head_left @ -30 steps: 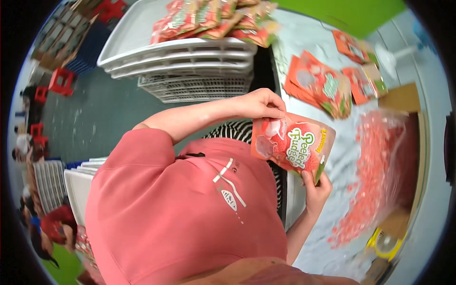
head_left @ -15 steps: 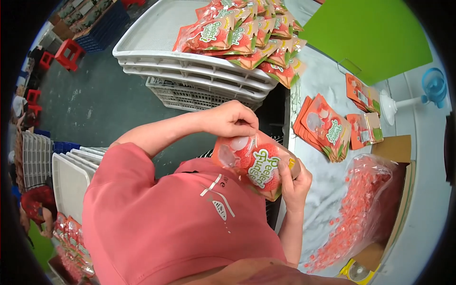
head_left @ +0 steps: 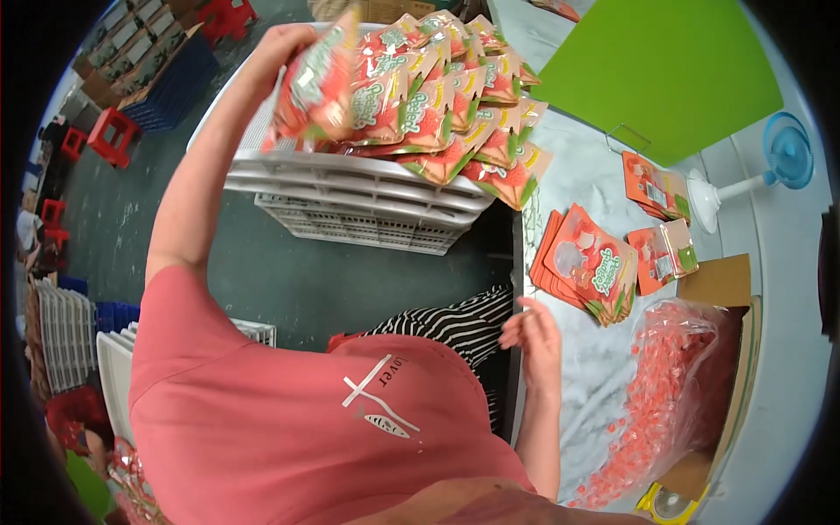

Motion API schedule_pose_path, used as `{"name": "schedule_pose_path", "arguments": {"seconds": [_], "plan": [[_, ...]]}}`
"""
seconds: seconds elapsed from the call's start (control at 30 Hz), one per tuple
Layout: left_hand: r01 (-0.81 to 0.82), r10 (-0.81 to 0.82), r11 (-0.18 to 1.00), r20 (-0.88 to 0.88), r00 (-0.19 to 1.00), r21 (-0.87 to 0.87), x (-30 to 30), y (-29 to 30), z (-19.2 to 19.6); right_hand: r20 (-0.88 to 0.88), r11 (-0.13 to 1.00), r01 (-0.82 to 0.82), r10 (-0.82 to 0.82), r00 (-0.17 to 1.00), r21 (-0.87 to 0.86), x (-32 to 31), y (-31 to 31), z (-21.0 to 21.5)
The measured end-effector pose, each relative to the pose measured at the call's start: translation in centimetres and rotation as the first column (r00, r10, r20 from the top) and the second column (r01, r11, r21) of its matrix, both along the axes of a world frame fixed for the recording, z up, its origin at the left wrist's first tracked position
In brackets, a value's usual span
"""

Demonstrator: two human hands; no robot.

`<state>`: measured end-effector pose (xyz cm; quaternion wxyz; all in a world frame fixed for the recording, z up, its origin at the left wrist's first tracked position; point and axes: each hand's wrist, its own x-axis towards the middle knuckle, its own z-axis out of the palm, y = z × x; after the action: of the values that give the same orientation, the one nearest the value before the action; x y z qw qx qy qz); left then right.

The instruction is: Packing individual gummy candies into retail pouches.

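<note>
Marbled tabletop (head_left: pixel 573 381) on the right hand's side, dark floor (head_left: pixel 367 284) between the two hands, and look at that left arm: it stretches well out from the body, forearm angled away, with the left hand (head_left: pixel 287 42) up over a stack of white trays (head_left: pixel 367 188). It's grasping a red pouch (head_left: pixel 317 87), tilted and blurred, some fingers hidden behind it. Just to that hand's right, a heap of similar pouches (head_left: pixel 437 96) covers much of the top tray; whether the held one touches them, I can't tell. Over to the right hand (head_left: pixel 535 339), well apart from the left: nothing in it, fingers loosely bent and slightly spread, wrist raised by the table edge. Just beyond its fingertips, a fanned stack of pouches (head_left: pixel 586 262); off to its right, small pink pieces (head_left: pixel 647 411), a clear bag (head_left: pixel 691 341) and a cardboard box (head_left: pixel 722 276).
</note>
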<state>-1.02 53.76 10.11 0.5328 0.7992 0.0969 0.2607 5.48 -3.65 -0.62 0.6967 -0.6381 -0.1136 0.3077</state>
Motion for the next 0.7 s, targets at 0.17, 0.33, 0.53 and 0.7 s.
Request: {"name": "schedule_pose_path", "arguments": {"seconds": [0.17,0.33,0.53,0.7], "plan": [[-0.280,0.284,0.956,-0.032,0.958,0.089,5.2,10.3,-3.6,-0.152,0.969,-0.211,0.191,0.970,-0.126,-3.1,-1.3,-3.6],[-0.246,0.327,0.933,-0.335,0.884,0.261,8.0,9.9,-13.1,-0.166,0.979,-0.141,0.116,0.979,-0.146,-3.6,-2.8,-4.8],[-0.122,0.069,0.931,-0.161,0.984,-0.344,9.6,5.2,-13.4,0.007,0.970,0.121,-0.122,0.993,-0.213,-0.9,-5.7,-3.2],[0.194,-0.461,0.082,0.135,0.877,-0.978,16.9,5.1,-17.5,0.553,0.746,0.628,-0.433,0.712,-0.224,5.8,-9.2,-4.3]]}}
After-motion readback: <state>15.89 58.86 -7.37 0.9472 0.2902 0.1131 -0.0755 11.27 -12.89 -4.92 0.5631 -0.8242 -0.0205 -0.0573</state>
